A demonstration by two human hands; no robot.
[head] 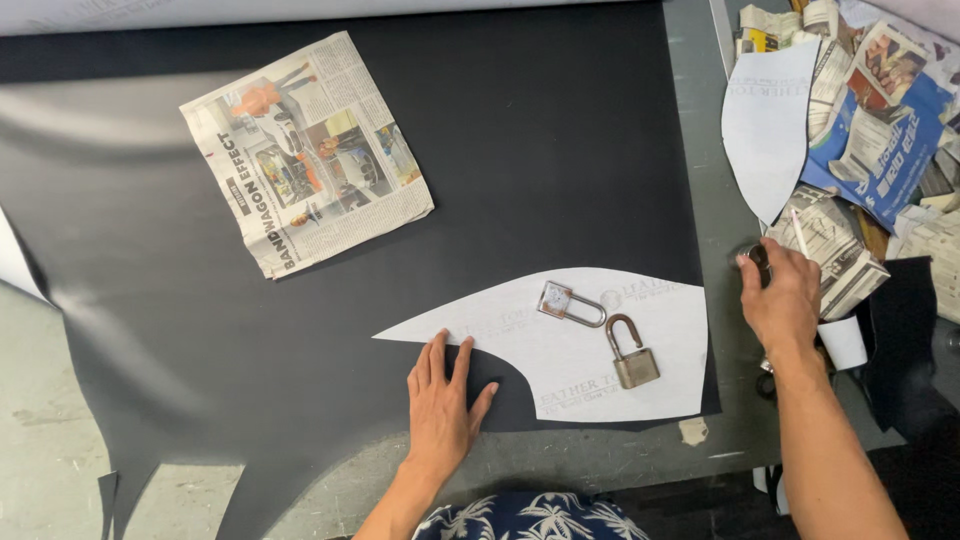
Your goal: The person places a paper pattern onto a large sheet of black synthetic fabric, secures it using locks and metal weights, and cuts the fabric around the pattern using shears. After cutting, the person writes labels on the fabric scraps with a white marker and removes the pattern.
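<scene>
On the black sheet, the left hand presses flat, fingers spread, touching the white paper pattern weighted by two padlocks, while right of it the right hand pinches a small dark object.

No screens or signs. Folded rectangular newspaper — colour photos, black print — lies upper left on the black sheet; blue-and-white printed paper wrapper sits among scraps, upper right.

Grey, scuffed worktable surface, bare along the right and near edges. Worn, stained pale concrete floor at lower left. Soft overhead light, glaring broadly at upper left. Heap of cut newspaper scraps at far right.
</scene>
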